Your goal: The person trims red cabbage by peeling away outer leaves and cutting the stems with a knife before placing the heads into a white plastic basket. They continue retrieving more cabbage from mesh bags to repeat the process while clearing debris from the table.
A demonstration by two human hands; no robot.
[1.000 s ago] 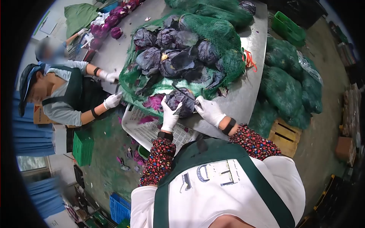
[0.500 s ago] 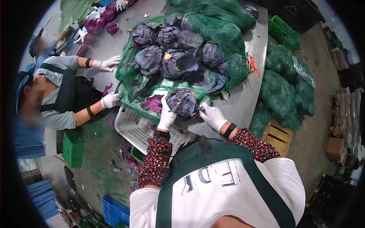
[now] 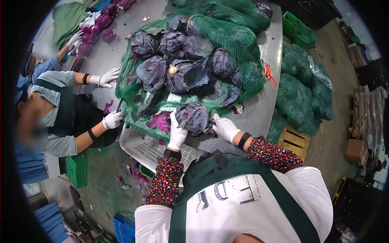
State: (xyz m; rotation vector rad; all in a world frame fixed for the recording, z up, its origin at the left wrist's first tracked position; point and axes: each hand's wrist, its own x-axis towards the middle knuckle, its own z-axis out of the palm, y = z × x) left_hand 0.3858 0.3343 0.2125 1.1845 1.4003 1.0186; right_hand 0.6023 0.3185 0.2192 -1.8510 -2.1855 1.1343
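A red cabbage with dark purple outer leaves sits at the table's near edge. My left hand is closed on its left side, thumb up along the leaves. On the cabbage's right side is my right hand, its fingers closed round what looks like a small knife, mostly hidden, with a dark sliver showing by the fingertips. Both hands wear white gloves. Just beyond, several red cabbages lie on an opened green mesh sack. A loose purple leaf rests left of my left hand.
Below the table edge stands a white perforated crate. At the left, a co-worker's gloved hands touch the mesh. Full green sacks are piled on the right near a wooden pallet. Trimmed purple cabbages lie far left.
The view has shifted slightly, moving the table leftward. The cabbage stays in my left hand; the dark tool at my right hand shows less. A farther co-worker's hand has moved towards the trimmed cabbages.
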